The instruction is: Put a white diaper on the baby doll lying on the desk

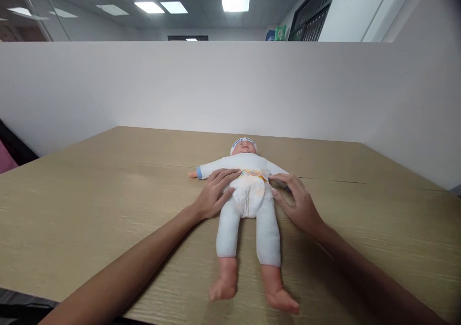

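Note:
A baby doll lies on its back on the table, head away from me and bare feet toward me. It wears a white outfit and a headband with lettering. Around its hips is a white diaper with a colourful printed waistband. My left hand lies with fingers stretched over the diaper's left side, the thumb near the doll's upper leg. At the right side of the diaper, my right hand touches its edge with fingertips and thumb, which are spread apart. The doll's hand on that side is hidden behind my right hand.
The wide wooden table has a thin seam running across it. A white partition closes off its back, and a white wall stands at the right. Something pink and black shows at the far left edge.

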A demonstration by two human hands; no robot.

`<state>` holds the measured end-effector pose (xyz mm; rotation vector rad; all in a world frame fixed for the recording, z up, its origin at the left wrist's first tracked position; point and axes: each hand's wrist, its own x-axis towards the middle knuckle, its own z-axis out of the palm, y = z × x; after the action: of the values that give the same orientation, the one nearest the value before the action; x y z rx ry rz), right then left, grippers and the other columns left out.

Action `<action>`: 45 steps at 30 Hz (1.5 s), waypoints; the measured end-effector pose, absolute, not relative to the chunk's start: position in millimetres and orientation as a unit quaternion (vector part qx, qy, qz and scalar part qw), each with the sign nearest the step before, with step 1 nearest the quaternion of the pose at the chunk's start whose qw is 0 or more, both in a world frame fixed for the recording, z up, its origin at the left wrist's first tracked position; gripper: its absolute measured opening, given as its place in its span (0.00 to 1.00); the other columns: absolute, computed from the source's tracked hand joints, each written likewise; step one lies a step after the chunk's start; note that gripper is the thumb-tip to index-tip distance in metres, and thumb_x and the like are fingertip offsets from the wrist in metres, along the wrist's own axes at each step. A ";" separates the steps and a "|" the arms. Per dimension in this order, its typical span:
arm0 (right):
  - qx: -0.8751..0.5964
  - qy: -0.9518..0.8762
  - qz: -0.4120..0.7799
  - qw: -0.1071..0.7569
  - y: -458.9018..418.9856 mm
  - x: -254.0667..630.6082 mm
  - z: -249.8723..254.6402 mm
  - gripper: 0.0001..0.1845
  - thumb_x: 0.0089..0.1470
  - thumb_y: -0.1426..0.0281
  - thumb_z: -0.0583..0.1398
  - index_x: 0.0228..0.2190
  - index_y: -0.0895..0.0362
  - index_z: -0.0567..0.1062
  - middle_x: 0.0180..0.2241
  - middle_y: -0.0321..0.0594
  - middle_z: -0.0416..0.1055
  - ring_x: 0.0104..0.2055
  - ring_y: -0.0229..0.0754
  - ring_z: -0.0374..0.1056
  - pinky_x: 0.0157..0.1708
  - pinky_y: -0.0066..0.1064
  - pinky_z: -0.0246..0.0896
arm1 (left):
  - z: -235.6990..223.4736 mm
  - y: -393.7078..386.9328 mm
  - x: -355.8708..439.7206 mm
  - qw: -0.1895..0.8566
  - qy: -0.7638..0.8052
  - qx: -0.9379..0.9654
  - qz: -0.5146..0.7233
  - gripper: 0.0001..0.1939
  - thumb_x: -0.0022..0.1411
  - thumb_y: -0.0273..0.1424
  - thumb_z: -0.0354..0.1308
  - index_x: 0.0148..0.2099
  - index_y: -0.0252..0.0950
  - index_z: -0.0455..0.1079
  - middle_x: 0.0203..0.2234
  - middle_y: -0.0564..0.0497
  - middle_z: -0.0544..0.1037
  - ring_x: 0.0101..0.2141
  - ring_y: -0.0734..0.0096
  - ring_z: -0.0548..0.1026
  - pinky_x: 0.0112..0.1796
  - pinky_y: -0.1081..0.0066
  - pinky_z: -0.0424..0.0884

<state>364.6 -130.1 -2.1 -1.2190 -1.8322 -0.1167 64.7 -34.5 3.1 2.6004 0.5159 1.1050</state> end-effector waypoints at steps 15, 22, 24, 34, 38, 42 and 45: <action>-0.551 -0.701 0.060 0.449 -115.0 343.1 20.1 0.19 0.71 0.50 0.59 0.40 0.53 0.73 0.38 0.39 0.75 0.39 0.46 0.70 0.42 0.39 0.65 | 6.7 -33.1 64.6 0.127 0.169 0.910 0.357 0.28 0.83 0.42 0.43 0.78 0.44 0.60 0.73 0.47 0.67 0.70 0.52 0.61 0.71 0.46 0.57; -0.620 -0.708 0.134 0.312 -85.3 340.4 44.9 0.23 0.70 0.51 0.52 0.28 0.53 0.65 0.28 0.34 0.70 0.31 0.41 0.62 0.33 0.34 0.51 | 11.5 -37.9 63.5 0.148 0.179 0.908 0.348 0.29 0.83 0.44 0.40 0.77 0.44 0.61 0.73 0.47 0.67 0.70 0.52 0.62 0.72 0.46 0.57; -0.614 -0.714 0.135 0.309 -85.6 349.6 44.1 0.22 0.69 0.52 0.52 0.28 0.53 0.65 0.27 0.34 0.69 0.31 0.41 0.60 0.33 0.34 0.50 | 11.0 -38.1 63.0 0.151 0.179 0.908 0.348 0.29 0.83 0.45 0.40 0.77 0.44 0.61 0.73 0.47 0.67 0.69 0.52 0.62 0.71 0.46 0.57; -0.607 -0.696 0.184 0.336 -93.7 388.7 48.9 0.24 0.68 0.48 0.52 0.31 0.54 0.69 0.29 0.37 0.67 0.32 0.42 0.61 0.35 0.35 0.55 | 11.2 -39.1 61.7 0.168 0.180 0.901 0.356 0.28 0.83 0.45 0.40 0.76 0.43 0.63 0.72 0.48 0.68 0.68 0.53 0.63 0.71 0.49 0.57; -0.615 -0.697 0.172 0.325 -77.9 360.3 54.1 0.21 0.66 0.52 0.54 0.30 0.54 0.70 0.30 0.36 0.70 0.33 0.42 0.62 0.33 0.33 0.53 | 12.4 -38.1 62.4 0.168 0.182 0.901 0.356 0.27 0.83 0.44 0.42 0.75 0.43 0.64 0.72 0.48 0.69 0.68 0.54 0.63 0.70 0.49 0.58; -0.651 -0.675 0.159 0.307 -62.9 336.8 56.1 0.17 0.62 0.59 0.58 0.25 0.55 0.67 0.27 0.35 0.70 0.32 0.40 0.62 0.31 0.32 0.50 | 12.9 -36.5 62.2 0.165 0.181 0.901 0.358 0.26 0.83 0.43 0.42 0.75 0.44 0.64 0.71 0.49 0.70 0.67 0.53 0.63 0.69 0.49 0.58; -0.673 -0.655 0.152 0.309 -67.8 331.7 54.2 0.18 0.64 0.57 0.58 0.26 0.54 0.69 0.28 0.35 0.71 0.32 0.41 0.63 0.32 0.33 0.52 | 14.1 -36.2 61.4 0.155 0.179 0.907 0.349 0.27 0.83 0.43 0.42 0.75 0.44 0.64 0.71 0.49 0.69 0.67 0.53 0.64 0.69 0.49 0.59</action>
<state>331.7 -67.8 54.2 -1.7777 -1.7306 0.4007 61.4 -36.2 14.1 2.5976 0.5115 0.9994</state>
